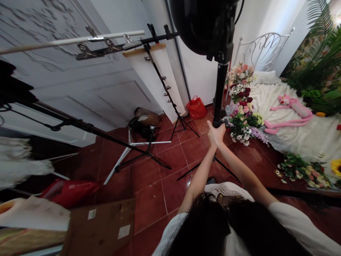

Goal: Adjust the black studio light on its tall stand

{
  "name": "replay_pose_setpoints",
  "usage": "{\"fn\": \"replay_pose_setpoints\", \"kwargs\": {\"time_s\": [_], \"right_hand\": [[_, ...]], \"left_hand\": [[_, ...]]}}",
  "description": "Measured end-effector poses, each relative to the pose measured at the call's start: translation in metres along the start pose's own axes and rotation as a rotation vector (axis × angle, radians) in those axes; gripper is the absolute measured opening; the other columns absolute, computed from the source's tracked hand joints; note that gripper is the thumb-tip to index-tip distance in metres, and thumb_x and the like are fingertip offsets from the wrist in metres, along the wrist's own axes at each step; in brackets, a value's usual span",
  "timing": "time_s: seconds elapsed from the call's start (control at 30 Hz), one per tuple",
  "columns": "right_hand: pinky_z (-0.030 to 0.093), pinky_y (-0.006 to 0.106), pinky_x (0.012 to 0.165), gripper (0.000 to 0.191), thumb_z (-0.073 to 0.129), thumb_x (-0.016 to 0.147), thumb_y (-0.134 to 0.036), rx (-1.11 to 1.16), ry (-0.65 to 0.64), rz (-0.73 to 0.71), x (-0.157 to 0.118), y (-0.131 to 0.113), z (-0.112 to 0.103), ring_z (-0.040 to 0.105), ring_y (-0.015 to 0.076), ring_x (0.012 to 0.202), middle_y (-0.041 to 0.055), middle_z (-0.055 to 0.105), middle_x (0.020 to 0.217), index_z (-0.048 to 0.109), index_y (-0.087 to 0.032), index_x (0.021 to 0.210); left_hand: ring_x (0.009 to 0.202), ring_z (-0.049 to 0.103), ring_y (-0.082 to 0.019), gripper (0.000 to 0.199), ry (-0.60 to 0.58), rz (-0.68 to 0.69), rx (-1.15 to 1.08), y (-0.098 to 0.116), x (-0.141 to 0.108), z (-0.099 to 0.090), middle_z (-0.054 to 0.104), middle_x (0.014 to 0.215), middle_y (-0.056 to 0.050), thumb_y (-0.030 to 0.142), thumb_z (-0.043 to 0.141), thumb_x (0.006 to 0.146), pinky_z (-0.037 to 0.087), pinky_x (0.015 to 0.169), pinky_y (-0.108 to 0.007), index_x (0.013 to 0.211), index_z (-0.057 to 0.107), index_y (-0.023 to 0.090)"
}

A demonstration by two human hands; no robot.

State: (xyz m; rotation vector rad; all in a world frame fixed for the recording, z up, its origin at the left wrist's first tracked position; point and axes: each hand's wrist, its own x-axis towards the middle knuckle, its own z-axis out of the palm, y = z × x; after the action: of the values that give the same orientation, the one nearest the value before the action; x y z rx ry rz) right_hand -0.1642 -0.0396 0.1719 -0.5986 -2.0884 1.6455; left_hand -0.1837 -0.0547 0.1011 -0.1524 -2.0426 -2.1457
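In the head view, a black light stand (220,92) rises in front of me, with a large black lamp head (199,28) on top. Both hands meet at the stand's collar, just beside its locking knob (225,121). My left hand (211,135) is closed around the pole, thumb pointing up. Pressed close against it, my right hand (218,133) also grips the pole; the two overlap, so some fingers are hidden. The stand's spread legs (226,170) show on the floor below my arms.
A backdrop stand (170,97) with clips and a red bag (196,107) are ahead. Left are another black stand (87,126) and a cardboard box (101,227). Artificial flowers (243,110) edge a white-draped bed (287,138) with a pink plush toy (299,110) at right.
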Motion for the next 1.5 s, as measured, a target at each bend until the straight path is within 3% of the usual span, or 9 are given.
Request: {"fn": "replay_pose_setpoints", "kwargs": {"time_s": [0.07,0.33,0.47,0.57,0.67,0.9,1.13,1.33,1.5], "right_hand": [[0.049,0.040,0.098,0.038,0.065,0.079,-0.049,0.031,0.088,-0.104,0.007,0.002,0.000,0.060,0.0253,0.103,0.0114,0.065,0.099,0.055,-0.019,0.099],[0.053,0.035,0.076,0.042,0.077,0.063,-0.053,0.110,-0.107,-0.237,0.030,0.000,-0.017,0.055,0.0171,0.072,0.0005,0.058,0.075,0.051,-0.022,0.076],[0.053,0.034,0.073,0.047,0.075,0.066,-0.061,0.111,0.001,-0.234,0.019,-0.014,-0.012,0.054,0.0166,0.070,0.0008,0.059,0.074,0.052,-0.021,0.076],[0.053,0.034,0.074,0.046,0.071,0.073,-0.062,0.098,0.150,-0.213,0.011,-0.027,-0.006,0.056,0.0170,0.072,0.0024,0.060,0.076,0.055,-0.019,0.081],[0.054,0.036,0.078,0.046,0.070,0.077,-0.061,0.089,0.205,-0.253,0.013,-0.044,-0.005,0.059,0.0184,0.076,0.0037,0.061,0.079,0.057,-0.017,0.087],[0.055,0.048,0.089,0.053,0.067,0.080,-0.066,0.054,0.186,-0.416,0.034,-0.090,-0.016,0.065,0.0250,0.091,0.0066,0.064,0.085,0.061,-0.016,0.094],[0.053,0.051,0.098,0.065,0.061,0.084,-0.070,0.083,0.094,-0.473,0.037,-0.111,-0.021,0.064,0.0272,0.109,0.0114,0.066,0.107,0.057,-0.016,0.120],[0.050,0.042,0.109,0.072,0.066,0.085,-0.064,0.044,-0.078,-0.584,0.024,-0.080,-0.052,0.056,0.0241,0.128,0.0117,0.058,0.133,0.045,-0.024,0.141],[0.049,0.044,0.109,0.051,0.047,0.100,-0.051,-0.158,-0.165,-0.587,-0.001,0.012,-0.097,0.056,0.0243,0.130,0.0152,0.056,0.141,0.048,-0.023,0.142]], "left_hand": [[0.081,0.069,-0.023,0.015,0.024,-0.039,0.117,-0.002,-0.002,-0.002,0.073,0.081,-0.009,0.031,0.062,0.089,0.050,0.075,-0.031,0.095,0.069,0.019],[0.106,0.070,-0.027,0.039,-0.002,0.059,0.100,-0.008,-0.012,-0.003,0.076,0.107,-0.012,0.022,0.066,0.077,0.053,0.089,-0.034,0.116,0.066,0.016],[0.092,0.072,-0.025,0.025,0.013,0.049,0.097,-0.008,-0.011,-0.002,0.076,0.094,-0.010,0.019,0.063,0.079,0.053,0.082,-0.033,0.104,0.068,0.015],[0.072,0.067,-0.021,0.009,0.032,0.048,0.153,-0.007,-0.011,-0.003,0.071,0.076,-0.007,0.021,0.059,0.084,0.051,0.071,-0.031,0.088,0.065,0.016],[0.069,0.064,-0.019,0.011,0.031,0.093,0.161,-0.008,-0.012,-0.004,0.069,0.073,-0.005,0.027,0.060,0.086,0.049,0.068,-0.029,0.085,0.063,0.017],[0.074,0.064,-0.019,0.043,0.030,0.160,0.106,-0.013,-0.012,-0.003,0.067,0.075,-0.005,0.061,0.053,0.089,0.049,0.070,-0.027,0.088,0.062,0.019],[0.077,0.066,-0.023,0.058,0.040,0.218,0.124,-0.013,-0.011,-0.003,0.067,0.077,-0.009,0.072,0.042,0.090,0.050,0.073,-0.031,0.087,0.065,0.019],[0.073,0.064,-0.022,0.061,0.076,0.256,0.162,-0.018,-0.010,-0.001,0.065,0.074,-0.009,0.073,0.038,0.091,0.050,0.072,-0.032,0.085,0.064,0.019],[0.071,0.063,-0.020,0.054,0.042,0.241,0.150,-0.019,-0.010,0.000,0.065,0.074,-0.007,0.068,0.039,0.093,0.049,0.070,-0.030,0.083,0.060,0.020]]}}
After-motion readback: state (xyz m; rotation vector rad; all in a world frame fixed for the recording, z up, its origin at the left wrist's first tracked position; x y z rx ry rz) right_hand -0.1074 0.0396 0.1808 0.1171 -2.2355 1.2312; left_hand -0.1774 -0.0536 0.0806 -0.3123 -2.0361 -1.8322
